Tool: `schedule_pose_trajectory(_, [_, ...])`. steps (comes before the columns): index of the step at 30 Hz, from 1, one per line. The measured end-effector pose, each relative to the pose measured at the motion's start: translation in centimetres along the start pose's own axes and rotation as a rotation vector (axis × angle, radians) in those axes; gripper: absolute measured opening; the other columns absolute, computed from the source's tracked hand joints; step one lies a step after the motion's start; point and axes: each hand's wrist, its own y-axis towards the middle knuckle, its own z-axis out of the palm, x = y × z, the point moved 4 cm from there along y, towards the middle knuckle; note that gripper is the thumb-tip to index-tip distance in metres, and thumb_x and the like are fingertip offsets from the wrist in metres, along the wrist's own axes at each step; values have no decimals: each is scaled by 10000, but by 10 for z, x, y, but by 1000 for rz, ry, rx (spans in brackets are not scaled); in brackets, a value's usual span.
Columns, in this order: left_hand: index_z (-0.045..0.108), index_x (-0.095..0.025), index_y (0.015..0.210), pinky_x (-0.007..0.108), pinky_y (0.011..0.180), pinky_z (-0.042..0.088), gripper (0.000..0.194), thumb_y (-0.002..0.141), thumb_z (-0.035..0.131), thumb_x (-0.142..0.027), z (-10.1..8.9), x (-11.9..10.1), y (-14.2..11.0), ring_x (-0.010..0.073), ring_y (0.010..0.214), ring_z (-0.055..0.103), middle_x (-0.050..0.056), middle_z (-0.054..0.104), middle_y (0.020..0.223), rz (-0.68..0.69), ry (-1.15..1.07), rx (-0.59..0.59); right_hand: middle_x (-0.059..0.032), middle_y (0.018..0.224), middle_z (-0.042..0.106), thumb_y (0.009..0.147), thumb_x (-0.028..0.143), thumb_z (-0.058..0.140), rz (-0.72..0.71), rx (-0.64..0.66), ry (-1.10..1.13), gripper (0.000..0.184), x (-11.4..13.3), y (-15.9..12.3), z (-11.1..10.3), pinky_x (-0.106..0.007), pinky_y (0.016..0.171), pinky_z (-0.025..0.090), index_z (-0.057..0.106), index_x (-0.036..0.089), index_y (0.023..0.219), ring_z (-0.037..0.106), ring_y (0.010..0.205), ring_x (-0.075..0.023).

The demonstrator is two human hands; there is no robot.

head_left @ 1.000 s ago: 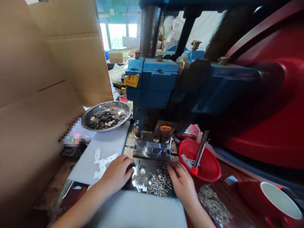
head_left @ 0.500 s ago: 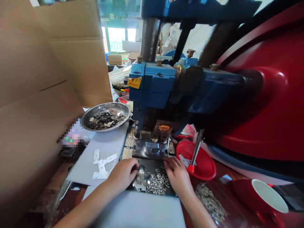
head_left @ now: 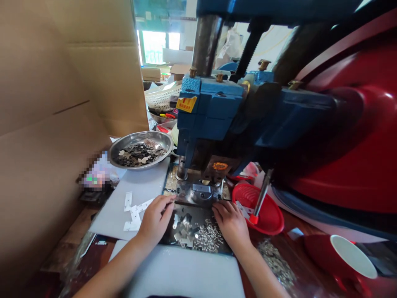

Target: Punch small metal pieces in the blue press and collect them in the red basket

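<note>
My left hand [head_left: 156, 219] is at the left front corner of the metal die block [head_left: 192, 198], its thumb and fingertips drawn together; anything between them is too small to make out. At the block's right front edge, my right hand [head_left: 232, 223] has its fingers bent and close together, the tips partly hidden. Between the hands, a dark plate [head_left: 194, 212] carries several flat shiny metal pieces [head_left: 185, 232] and a heap of tiny metal parts [head_left: 209, 236]. Above the die stands the blue press head [head_left: 211, 109].
White-grey sheets lie left and in front, with pale flat strips [head_left: 134, 215] on the left one. A steel bowl [head_left: 141, 165] holds thin metal pieces. To the right are a red plastic basket [head_left: 273, 219], a lever [head_left: 262, 194], a red mug [head_left: 322, 256] and a large red wheel [head_left: 350, 153].
My left hand has moved up and left, away from the flat metal pieces to the die's corner. My right hand stays near the die's right edge. The view has shifted slightly.
</note>
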Motion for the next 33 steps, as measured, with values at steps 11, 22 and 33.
schedule_pose_trajectory(11, [635, -238, 1083, 322, 841, 491, 260, 872, 500, -304, 7, 11, -1, 181, 913, 617, 37, 666, 1008, -58, -101, -40, -67, 871, 626, 873, 281, 467, 89, -220, 297, 160, 4, 34, -12, -351, 748, 458, 602, 197, 856, 567, 818, -201])
schedule_pose_trajectory(22, [684, -234, 981, 331, 835, 498, 217, 820, 542, -273, 10, -3, 13, 191, 906, 633, 28, 690, 1004, -150, -196, 79, -42, 837, 659, 862, 282, 517, -31, -157, 56, 187, 30, 61, -10, -360, 827, 400, 699, 239, 847, 546, 889, -209])
schedule_pose_trajectory(33, [694, -222, 907, 305, 783, 480, 162, 810, 565, -241, 39, -36, 68, 177, 832, 624, 9, 701, 908, -55, -67, 103, -90, 1146, 598, 891, 356, 472, -48, -214, 139, 320, 20, 34, -5, -481, 963, 389, 589, 208, 1148, 504, 1093, -242])
